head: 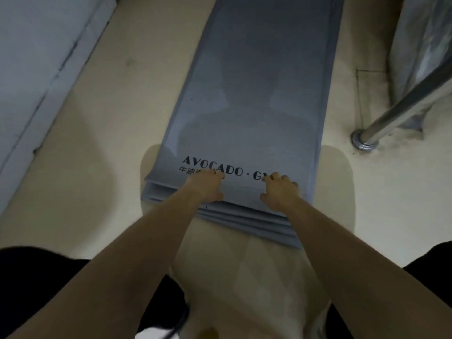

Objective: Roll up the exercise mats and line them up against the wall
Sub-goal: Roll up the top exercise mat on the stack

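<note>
A stack of grey-blue mats (244,106) lies flat and unrolled on the floor (117,123), running lengthwise from near to far through the middle of the scene. At its near end several layered edges show, slightly fanned. The top mat (259,69) bears black lettering (210,165) reading "AVOCADO" across its near end.

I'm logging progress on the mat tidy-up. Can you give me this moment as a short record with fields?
mats: grey-blue stack, unrolled, flat on the floor, several layers showing at near edge
left hand: rests on top mat near its printed lettering
right hand: rests on top mat, beside the left
metal pole: stands right of the stack, apart
</note>
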